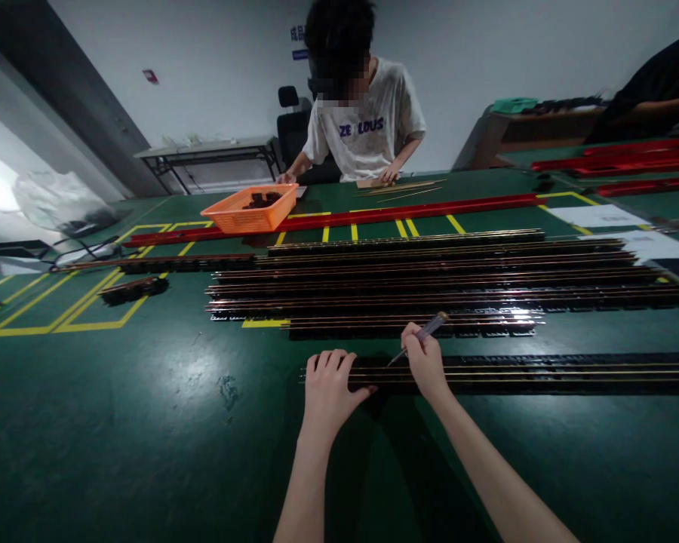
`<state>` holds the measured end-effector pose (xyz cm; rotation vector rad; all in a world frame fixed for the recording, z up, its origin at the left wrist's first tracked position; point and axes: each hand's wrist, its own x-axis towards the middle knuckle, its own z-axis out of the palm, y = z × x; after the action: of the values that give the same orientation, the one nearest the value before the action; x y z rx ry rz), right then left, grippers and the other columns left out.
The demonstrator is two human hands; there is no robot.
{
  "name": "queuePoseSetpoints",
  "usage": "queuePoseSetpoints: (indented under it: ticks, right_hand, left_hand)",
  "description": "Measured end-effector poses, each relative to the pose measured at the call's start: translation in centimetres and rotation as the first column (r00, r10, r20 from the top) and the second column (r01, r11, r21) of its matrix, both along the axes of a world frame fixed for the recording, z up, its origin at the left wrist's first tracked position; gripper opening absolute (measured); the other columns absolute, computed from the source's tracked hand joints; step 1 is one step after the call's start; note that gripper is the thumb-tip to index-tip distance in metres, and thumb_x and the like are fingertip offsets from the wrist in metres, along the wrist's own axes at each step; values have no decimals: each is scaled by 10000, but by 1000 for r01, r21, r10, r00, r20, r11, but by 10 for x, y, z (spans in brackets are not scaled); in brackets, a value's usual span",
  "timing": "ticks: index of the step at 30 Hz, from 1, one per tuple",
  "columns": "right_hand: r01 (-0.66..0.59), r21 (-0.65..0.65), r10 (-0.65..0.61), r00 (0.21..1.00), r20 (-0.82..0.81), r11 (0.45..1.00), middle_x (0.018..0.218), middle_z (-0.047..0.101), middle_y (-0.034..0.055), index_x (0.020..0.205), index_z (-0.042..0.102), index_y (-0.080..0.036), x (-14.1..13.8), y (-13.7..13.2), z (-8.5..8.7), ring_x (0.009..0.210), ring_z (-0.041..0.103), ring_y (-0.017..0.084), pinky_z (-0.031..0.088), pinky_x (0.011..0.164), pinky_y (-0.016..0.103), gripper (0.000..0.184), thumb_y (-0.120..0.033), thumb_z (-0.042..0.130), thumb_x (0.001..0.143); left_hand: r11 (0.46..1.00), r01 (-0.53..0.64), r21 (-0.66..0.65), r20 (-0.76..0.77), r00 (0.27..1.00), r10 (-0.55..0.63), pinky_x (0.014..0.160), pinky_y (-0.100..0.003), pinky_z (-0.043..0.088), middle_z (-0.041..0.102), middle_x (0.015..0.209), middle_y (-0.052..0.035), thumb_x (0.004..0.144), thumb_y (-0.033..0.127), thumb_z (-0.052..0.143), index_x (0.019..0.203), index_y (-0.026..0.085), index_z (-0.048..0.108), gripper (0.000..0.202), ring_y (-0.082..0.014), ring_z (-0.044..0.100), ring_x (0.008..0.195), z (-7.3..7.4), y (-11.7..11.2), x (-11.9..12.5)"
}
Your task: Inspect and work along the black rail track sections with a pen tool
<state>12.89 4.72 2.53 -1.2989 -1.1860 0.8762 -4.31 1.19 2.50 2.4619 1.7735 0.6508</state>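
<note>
A long black strip with thin brass-coloured rods lies across the table in front of me. My left hand grips it near its left end, fingers over the far edge and thumb along the near side. In my right hand is a screwdriver, tilted, with its handle up to the right. Its thin shaft points down-left at the strip, between my two hands; whether the tip touches cannot be made out. Just beyond lie several similar black strips with rods, side by side.
An orange basket with dark pieces stands at the far side, in front of a co-worker. Long red rails cross the green table. A short bundle of dark strips lies left. Another person's arm shows far right.
</note>
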Motion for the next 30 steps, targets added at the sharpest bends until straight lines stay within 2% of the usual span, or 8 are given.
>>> queuePoseSetpoints:
  ticks: [15, 30]
  right_hand:
    - [-63, 19, 63, 998, 1, 998, 499, 321, -62, 573, 369, -220, -21, -1, -2, 469, 341, 104, 289, 468, 230, 192, -260, 411, 756]
    - [-51, -17, 50, 999, -9, 999, 485, 316, -70, 589, 373, -219, -23, -2, -1, 447, 332, 99, 280, 448, 223, 202, -285, 423, 774]
  left_hand:
    - [999, 7, -46, -9, 1000, -7, 883, -456, 398, 632, 1004, -65, 669, 459, 684, 1003, 172, 599, 449, -251, 552, 946, 2, 1, -5]
    - [998, 24, -63, 19, 1000, -23, 893, -462, 381, 627, 1015, -54, 682, 449, 676, 1020, 201, 587, 429, -248, 552, 957, 2, 1, -9]
